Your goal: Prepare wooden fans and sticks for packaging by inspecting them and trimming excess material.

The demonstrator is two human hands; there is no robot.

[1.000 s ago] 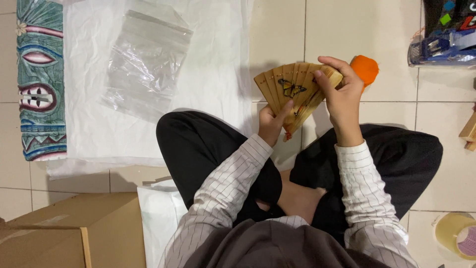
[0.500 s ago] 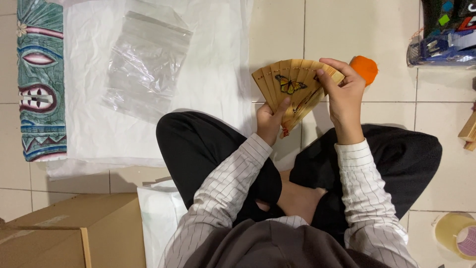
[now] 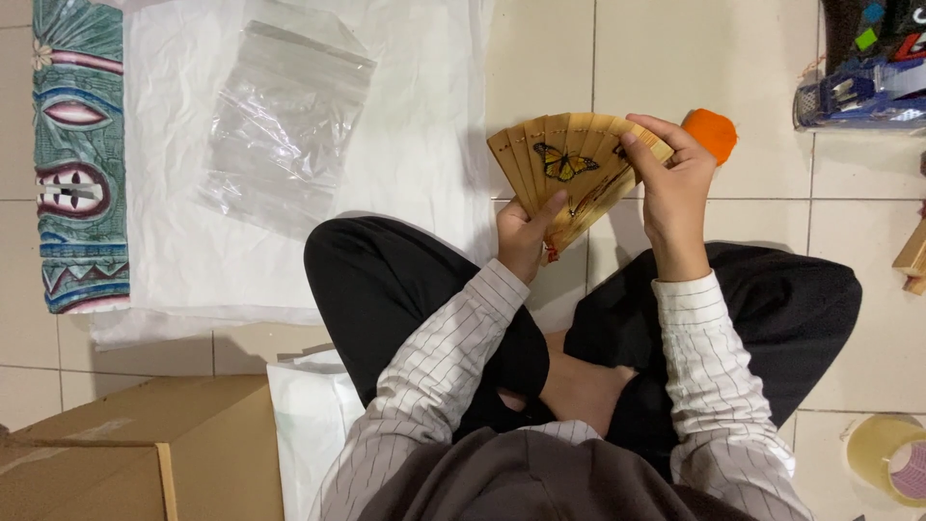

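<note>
A small wooden folding fan (image 3: 564, 169) with a painted butterfly is spread partly open above my crossed legs. My left hand (image 3: 526, 236) pinches the fan's pivot end from below. My right hand (image 3: 675, 188) grips the fan's right-hand slats, thumb on the front. An orange object (image 3: 712, 132) peeks out just behind my right hand; I cannot tell what it is. I sit cross-legged on a tiled floor in dark trousers and a striped shirt.
A clear plastic zip bag (image 3: 285, 125) lies on a white sheet (image 3: 424, 145) at upper left. A carved painted mask (image 3: 79, 154) lies at the far left. A cardboard box (image 3: 145, 453) sits at lower left, a tape roll (image 3: 892, 458) at lower right, and a blue tool (image 3: 863, 92) at upper right.
The fan's slats have closed up slightly between my hands. Both hands have stayed in nearly the same place.
</note>
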